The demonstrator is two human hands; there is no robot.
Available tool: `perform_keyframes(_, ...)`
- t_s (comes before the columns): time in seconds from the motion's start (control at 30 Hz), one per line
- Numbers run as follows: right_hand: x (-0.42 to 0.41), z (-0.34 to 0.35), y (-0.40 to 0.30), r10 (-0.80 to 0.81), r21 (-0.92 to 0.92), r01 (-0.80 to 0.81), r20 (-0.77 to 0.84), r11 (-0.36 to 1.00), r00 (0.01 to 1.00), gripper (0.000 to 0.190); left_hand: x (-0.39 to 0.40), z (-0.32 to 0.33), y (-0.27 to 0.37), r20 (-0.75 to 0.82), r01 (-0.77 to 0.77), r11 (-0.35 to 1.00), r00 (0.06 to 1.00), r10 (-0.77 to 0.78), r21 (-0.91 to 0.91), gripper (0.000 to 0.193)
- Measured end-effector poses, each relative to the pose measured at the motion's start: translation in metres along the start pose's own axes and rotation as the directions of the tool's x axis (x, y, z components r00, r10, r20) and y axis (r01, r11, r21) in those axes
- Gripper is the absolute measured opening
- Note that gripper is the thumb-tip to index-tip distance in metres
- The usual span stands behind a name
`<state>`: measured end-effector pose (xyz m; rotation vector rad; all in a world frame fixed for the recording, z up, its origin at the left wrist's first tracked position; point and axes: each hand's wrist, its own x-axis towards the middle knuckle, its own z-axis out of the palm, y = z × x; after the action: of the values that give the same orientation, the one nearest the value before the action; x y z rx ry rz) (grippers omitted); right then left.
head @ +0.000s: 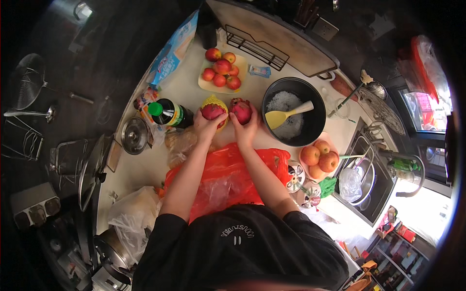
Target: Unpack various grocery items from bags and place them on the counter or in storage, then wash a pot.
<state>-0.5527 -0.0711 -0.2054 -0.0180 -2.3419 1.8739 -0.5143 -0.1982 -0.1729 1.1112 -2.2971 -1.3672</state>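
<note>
My left hand (207, 125) grips a dragon fruit (212, 111) partly wrapped in a yellow foam net (210, 98). A second dragon fruit (241, 111), without a net, is held in my right hand (247, 127). The two fruits are side by side over the white counter. Beneath my forearms lies a red plastic bag (222, 178). Just right of my right hand stands a black pot (320, 112) of white grains, with a yellow rice paddle (278, 118) resting in it. A dark bottle with a green cap (156, 108) leans or lies close by my left hand.
Behind the fruits, a pale tray (206, 86) carries several apples (222, 67). More apples (319, 158) sit on a pink plate at right, near patterned jars (308, 194) and the sink (378, 203). A pot lid (134, 135) lies at left; a wire rack (255, 49) stands at the back.
</note>
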Motion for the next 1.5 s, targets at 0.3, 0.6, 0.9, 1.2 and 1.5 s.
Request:
perform_keyframes(0.3, -0.01, -0.011, -0.018, -0.025, -0.165, 0.072, 0.27, 0.984, 0.962, 0.095, 0.026, 0.008, -0.027, -0.028, -0.121, 0.992, 0.992, 0.121, 0.028, 0.08)
perform_keyframes(0.6, -0.029, -0.125, -0.094, -0.01, 0.029, -0.052, 0.94, 0.998, 0.342, 0.046, -0.128, -0.148, 0.065, 0.827, 0.043, 0.948, 0.503, 0.252, -0.315, 0.032)
perform_keyframes(0.9, -0.132, -0.157, -0.017, 0.17, -0.317, 0.732, 0.948, 0.603, 0.27, 0.041, -0.242, -0.164, -0.051, 0.664, -0.557, 0.626, 0.743, 0.082, 0.546, 0.057)
perform_keyframes(1.2, -0.137, -0.195, -0.124, -0.086, 0.031, 0.812, 0.996, 0.583, 0.024, 0.017, -0.27, -0.246, -0.028, 0.699, -0.365, 0.912, 0.702, 0.138, 0.186, 0.021)
perform_keyframes(1.5, -0.214, -0.187, -0.188, -0.232, 0.147, -0.282, 0.926, 0.948, -0.298, 0.045, -0.297, -0.269, -0.022, 0.831, 0.032, 0.831, 0.076, 0.552, -0.555, 0.026)
